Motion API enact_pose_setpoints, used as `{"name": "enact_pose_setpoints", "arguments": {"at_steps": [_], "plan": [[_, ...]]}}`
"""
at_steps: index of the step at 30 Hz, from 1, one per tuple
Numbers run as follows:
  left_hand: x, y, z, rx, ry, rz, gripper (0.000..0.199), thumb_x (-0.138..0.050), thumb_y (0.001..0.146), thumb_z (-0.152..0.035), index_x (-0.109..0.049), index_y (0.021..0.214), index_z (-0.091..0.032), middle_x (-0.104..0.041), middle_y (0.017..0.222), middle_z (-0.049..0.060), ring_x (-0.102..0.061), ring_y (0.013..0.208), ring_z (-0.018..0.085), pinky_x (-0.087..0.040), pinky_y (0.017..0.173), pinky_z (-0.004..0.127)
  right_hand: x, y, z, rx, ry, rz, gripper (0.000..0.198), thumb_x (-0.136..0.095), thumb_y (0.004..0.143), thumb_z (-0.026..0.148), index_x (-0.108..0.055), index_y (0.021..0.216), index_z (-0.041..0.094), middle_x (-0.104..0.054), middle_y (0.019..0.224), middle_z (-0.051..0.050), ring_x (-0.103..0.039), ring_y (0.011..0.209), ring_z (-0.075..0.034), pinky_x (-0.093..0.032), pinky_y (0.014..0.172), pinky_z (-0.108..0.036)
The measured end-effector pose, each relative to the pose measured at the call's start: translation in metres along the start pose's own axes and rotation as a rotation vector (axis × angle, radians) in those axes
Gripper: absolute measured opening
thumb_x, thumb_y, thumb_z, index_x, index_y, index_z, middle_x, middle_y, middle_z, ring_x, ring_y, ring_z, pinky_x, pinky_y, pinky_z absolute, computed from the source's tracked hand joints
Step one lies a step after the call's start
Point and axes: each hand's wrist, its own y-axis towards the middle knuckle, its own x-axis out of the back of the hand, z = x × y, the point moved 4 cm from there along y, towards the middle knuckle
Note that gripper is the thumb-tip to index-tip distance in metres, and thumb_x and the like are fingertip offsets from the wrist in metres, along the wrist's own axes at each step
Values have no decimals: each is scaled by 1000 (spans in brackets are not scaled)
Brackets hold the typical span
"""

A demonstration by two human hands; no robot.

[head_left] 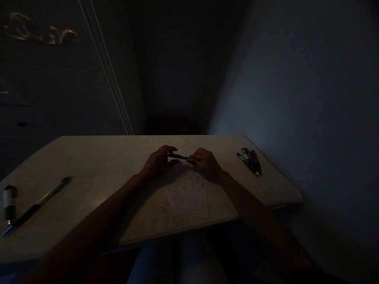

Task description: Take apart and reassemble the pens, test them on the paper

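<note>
Legs show at six o'clock, below the desk. Toward the twelve o'clock end of scribbled paper, the right hand pinches a dark pen; the left hand curves about its other end, grip unclear.

Pen dark greenish; paper pale, scribbled purplish-blue; table cream, smudged brownish; wall blue-grey.

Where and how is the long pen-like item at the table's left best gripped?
Likely by the pale barrel of the long pen-like item, pinched across its width from above and from the right: it is slim and lies along the table, and its pointed near end is close beside the short black-and-white cylinder.
</note>
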Motion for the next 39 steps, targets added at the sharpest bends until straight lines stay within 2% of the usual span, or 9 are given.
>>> {"name": "enact_pose_setpoints", "arguments": {"at_steps": [3,6,11,15,17,20,25,35,39], "plan": [[1,1,-2,-36,34,5,30,-56,86,-45,-68,89,-18,-68,84,6,-57,67,15,-43,64,27,1,1,2,12,18,-15,28,-61,90,44,-76,82,21,-66,71,-5,-55,71,-18,-43,69,-33],[2,0,-4,31,84,46,41,-46,91,-47,-66,72,-17,-63,64,4,-54,58,14,-37,56,26,3,2,5,27,14,-7,24,-63,90,42,-76,84,22,-65,73,-4,-55,74,-18,-43,72,-34],[2,-2,-2,243,-26,15,60,-41,91,-58,-44,46,-17,-39,44,-1,-37,43,9,-24,44,24,3,3,11,82,28,13,24,-63,90,41,-76,87,21,-65,73,-5,-54,74,-19,-43,72,-33],[-2,-4,6,390,-252,56,65,-37,90,-66,-52,52,-15,-43,45,0,-38,40,9,-27,40,22,1,2,9,60,28,35,26,-61,91,42,-75,85,21,-64,73,-5,-54,74,-18,-43,72,-32],[0,-2,6,342,-355,31,58,-43,88,-66,-65,76,-13,-57,58,2,-44,42,10,-32,40,22,2,1,6,47,30,25,28,-61,91,43,-75,83,21,-64,72,-4,-54,74,-17,-43,71,-32],[7,1,4,220,-389,-44,57,-69,73,-59,-63,111,-16,-69,90,6,-56,53,11,-43,47,22,3,0,1,37,37,9,28,-61,90,42,-75,82,20,-65,71,-4,-54,72,-17,-43,70,-32],[8,3,0,162,-251,21,36,-68,77,-50,-70,83,-15,-66,69,3,-56,53,11,-43,51,22,1,0,-1,40,46,12,28,-61,91,42,-74,81,20,-64,71,-4,-54,72,-17,-43,70,-31],[6,10,-7,182,-37,-1,49,-48,86,-53,-58,57,-15,-51,50,-1,-47,50,11,-32,49,23,4,1,5,136,-76,17,33,-55,94,43,-72,80,19,-60,69,-5,-50,71,-17,-40,70,-32],[2,11,1,253,-104,-19,44,-48,86,-51,-60,62,-15,-51,50,-1,-46,47,11,-32,47,23,4,0,3,154,-71,16,33,-55,94,45,-72,80,20,-61,69,-4,-51,71,-17,-40,69,-32]]}}
